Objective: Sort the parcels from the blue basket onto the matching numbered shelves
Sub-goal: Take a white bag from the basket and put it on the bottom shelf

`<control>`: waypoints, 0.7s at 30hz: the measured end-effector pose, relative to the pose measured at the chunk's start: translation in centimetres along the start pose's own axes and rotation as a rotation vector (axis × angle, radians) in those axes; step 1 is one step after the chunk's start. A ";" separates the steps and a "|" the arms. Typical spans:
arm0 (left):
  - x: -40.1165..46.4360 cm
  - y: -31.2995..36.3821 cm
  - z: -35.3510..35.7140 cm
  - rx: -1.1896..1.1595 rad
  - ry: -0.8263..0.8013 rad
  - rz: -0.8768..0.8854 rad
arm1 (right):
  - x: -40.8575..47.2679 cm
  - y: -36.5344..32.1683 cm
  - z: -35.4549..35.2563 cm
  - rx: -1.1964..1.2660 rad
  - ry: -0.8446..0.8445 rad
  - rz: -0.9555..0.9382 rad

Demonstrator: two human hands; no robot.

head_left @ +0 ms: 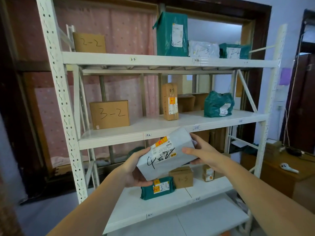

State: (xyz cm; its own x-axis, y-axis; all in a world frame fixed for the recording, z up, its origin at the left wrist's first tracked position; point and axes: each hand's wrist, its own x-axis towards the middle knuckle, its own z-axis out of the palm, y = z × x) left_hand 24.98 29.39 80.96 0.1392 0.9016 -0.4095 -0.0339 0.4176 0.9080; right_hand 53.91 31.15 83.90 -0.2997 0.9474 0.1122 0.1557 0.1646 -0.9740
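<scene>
I hold a white parcel marked "4-2" in front of the white shelving rack, tilted, at the height between the 3-row and the 4-row. My left hand grips its lower left end from below. My right hand grips its upper right end. Under it, the lower shelf carries a green parcel and a small brown box marked "4-3". A small tag reading "4-2" is on that shelf's front edge. The blue basket is out of view.
The middle shelf holds a box marked "3-2", a tall box marked "3-3" and a green bag. The top shelf holds a "2-2" box and three bagged parcels. A wooden cabinet stands to the right.
</scene>
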 end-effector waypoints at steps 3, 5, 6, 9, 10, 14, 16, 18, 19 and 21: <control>0.1 -0.4 0.4 0.048 -0.051 -0.037 | 0.0 0.0 -0.4 -0.010 0.078 -0.019; 0.0 -0.5 0.4 0.066 -0.087 -0.032 | -0.1 0.0 -0.4 -0.023 0.137 -0.042; 0.0 -0.5 0.3 0.074 -0.097 -0.018 | -0.2 0.0 -0.4 -0.022 0.171 -0.045; 0.3 -0.1 0.5 0.080 -0.079 0.054 | 0.2 0.9 -0.7 0.021 0.268 -0.013; 0.4 0.2 0.7 0.089 -0.066 0.088 | 0.3 1.2 -0.8 0.042 0.289 0.001; 0.8 0.9 2.6 0.007 0.007 0.274 | 0.4 2.3 -0.7 0.121 0.293 0.018; 0.9 1.0 4.5 0.000 0.108 0.412 | 0.2 2.8 -0.7 0.115 0.250 0.019; 1.2 1.0 6.3 -0.013 0.199 0.501 | -0.2 3.4 -0.9 0.072 0.207 0.049; 1.6 0.9 7.0 -0.032 0.211 0.530 | -0.3 3.7 -1.2 0.065 0.199 0.067; 2.1 0.7 8.4 -0.029 0.209 0.575 | -0.8 3.9 -1.9 0.054 0.219 0.068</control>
State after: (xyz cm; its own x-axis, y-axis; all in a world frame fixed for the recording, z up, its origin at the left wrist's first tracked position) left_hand 33.57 30.65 81.52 -0.1068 0.9851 0.1345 -0.0729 -0.1427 0.9871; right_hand 56.52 31.57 80.34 -0.0782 0.9937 0.0801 0.1165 0.0890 -0.9892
